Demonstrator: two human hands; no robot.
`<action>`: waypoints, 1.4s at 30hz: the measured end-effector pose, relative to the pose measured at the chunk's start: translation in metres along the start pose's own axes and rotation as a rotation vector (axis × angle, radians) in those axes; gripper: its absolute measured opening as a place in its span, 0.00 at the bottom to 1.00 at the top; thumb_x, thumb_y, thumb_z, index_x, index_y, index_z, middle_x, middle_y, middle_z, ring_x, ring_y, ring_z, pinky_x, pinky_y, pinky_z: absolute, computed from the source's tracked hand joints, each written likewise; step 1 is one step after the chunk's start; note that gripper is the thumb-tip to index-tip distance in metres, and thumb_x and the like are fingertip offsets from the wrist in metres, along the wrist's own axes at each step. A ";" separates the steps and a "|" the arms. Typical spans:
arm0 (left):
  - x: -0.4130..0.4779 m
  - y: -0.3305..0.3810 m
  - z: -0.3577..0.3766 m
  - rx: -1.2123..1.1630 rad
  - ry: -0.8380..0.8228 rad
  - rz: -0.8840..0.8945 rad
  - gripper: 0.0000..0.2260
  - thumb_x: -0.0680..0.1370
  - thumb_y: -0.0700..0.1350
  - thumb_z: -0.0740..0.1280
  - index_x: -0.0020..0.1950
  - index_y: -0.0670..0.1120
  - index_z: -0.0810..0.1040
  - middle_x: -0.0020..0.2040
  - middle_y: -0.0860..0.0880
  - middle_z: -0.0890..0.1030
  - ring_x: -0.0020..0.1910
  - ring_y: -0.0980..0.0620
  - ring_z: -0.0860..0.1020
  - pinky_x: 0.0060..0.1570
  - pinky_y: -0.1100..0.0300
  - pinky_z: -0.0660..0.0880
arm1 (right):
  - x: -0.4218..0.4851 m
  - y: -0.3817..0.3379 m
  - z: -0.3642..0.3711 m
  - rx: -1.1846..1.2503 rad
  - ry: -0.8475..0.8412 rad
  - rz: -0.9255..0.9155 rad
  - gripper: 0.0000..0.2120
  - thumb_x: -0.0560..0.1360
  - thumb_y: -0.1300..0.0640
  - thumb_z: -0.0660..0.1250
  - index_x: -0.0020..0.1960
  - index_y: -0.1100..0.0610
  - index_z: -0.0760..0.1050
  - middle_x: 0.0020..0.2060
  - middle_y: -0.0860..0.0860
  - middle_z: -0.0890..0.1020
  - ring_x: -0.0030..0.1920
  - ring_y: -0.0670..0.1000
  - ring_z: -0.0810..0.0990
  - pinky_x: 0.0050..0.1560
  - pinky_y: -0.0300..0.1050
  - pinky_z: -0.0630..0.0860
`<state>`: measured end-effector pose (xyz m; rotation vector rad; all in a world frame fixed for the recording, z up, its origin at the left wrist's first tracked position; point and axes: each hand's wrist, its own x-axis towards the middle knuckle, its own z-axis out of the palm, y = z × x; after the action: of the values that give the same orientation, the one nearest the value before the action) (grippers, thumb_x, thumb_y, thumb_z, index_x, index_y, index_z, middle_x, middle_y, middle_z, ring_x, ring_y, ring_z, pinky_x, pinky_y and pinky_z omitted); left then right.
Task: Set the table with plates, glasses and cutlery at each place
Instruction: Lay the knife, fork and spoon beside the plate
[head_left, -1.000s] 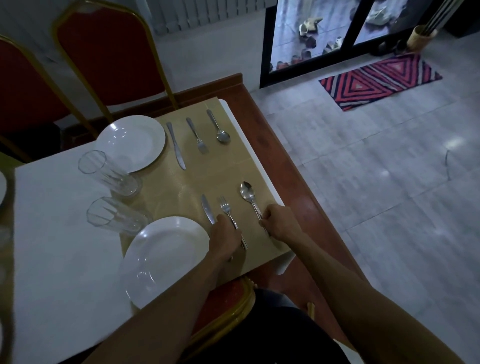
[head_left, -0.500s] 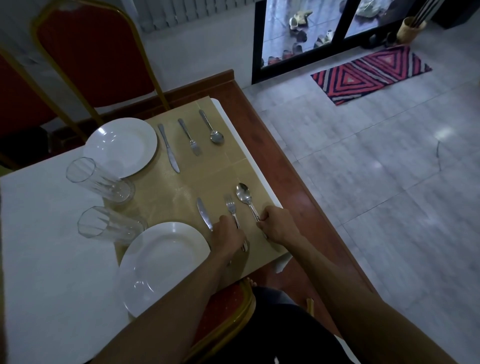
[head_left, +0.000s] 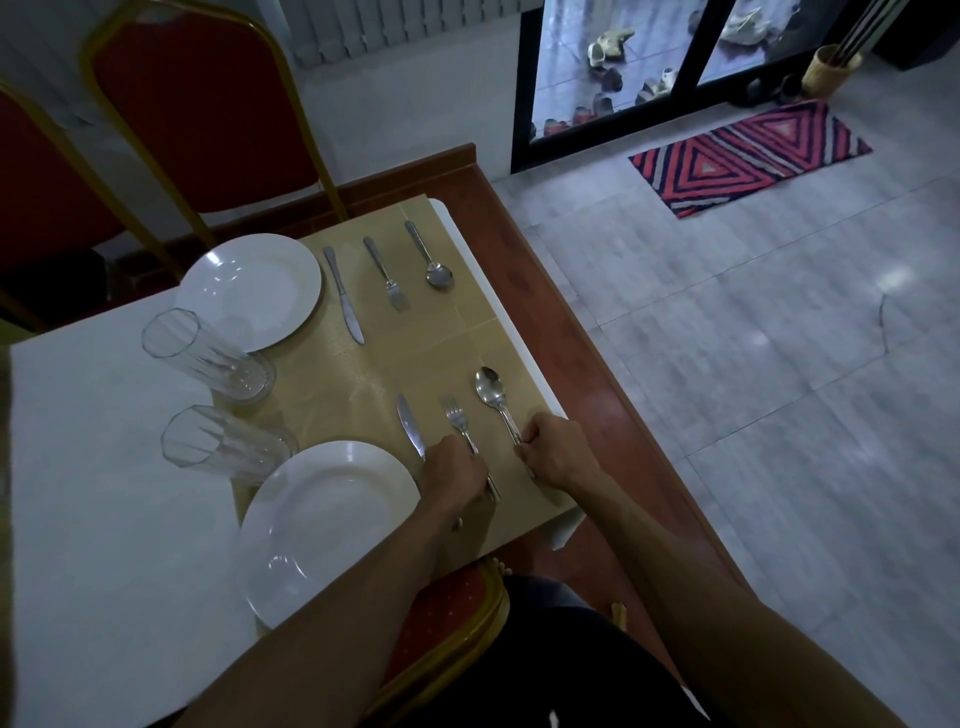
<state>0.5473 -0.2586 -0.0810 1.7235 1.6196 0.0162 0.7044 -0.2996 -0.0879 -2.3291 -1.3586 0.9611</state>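
Observation:
At the near place a white plate (head_left: 322, 525) lies beside a knife (head_left: 409, 425), a fork (head_left: 457, 418) and a spoon (head_left: 491, 392) on a tan placemat (head_left: 441, 358). My left hand (head_left: 457, 475) covers the handles of the knife and fork, fingers curled over them. My right hand (head_left: 553, 452) pinches the spoon's handle. At the far place lie another white plate (head_left: 249, 288), a knife (head_left: 343, 293), a fork (head_left: 387, 273) and a spoon (head_left: 431, 257). Two clear glasses (head_left: 205, 356) (head_left: 223, 447) stand left of the placemat.
The white table cover (head_left: 104, 467) spreads left; the wooden table edge (head_left: 566, 312) runs along the right. Red chairs with gold frames (head_left: 202, 104) stand behind the far place, and another chair (head_left: 447, 618) is under my arms. A striped rug (head_left: 748, 156) lies on the tiled floor.
Both hands stay on the near cutlery handles; the fork and spoon have barely shifted. Only the camera view has moved slightly.

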 end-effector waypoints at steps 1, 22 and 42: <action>0.000 0.000 0.000 -0.001 -0.016 -0.006 0.13 0.79 0.38 0.62 0.33 0.40 0.71 0.29 0.47 0.73 0.29 0.53 0.75 0.30 0.60 0.71 | 0.000 0.000 0.000 0.001 -0.001 0.000 0.06 0.74 0.54 0.73 0.44 0.55 0.78 0.41 0.50 0.82 0.43 0.50 0.81 0.46 0.48 0.80; -0.007 -0.021 -0.099 0.189 0.192 0.072 0.06 0.78 0.45 0.64 0.45 0.48 0.79 0.40 0.52 0.81 0.39 0.52 0.77 0.36 0.60 0.68 | -0.007 0.005 -0.031 0.229 0.034 0.064 0.05 0.73 0.58 0.71 0.38 0.55 0.81 0.35 0.48 0.83 0.36 0.49 0.83 0.43 0.51 0.83; -0.066 -0.098 -0.103 -0.176 0.359 -0.103 0.07 0.79 0.45 0.66 0.50 0.50 0.84 0.42 0.59 0.79 0.43 0.59 0.75 0.44 0.66 0.67 | -0.028 -0.063 0.025 -0.008 -0.074 -0.038 0.04 0.75 0.56 0.68 0.47 0.55 0.74 0.42 0.48 0.79 0.44 0.49 0.78 0.44 0.43 0.74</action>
<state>0.4003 -0.2723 -0.0273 1.5626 1.9004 0.4277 0.6367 -0.2934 -0.0613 -2.2856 -1.4317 1.0414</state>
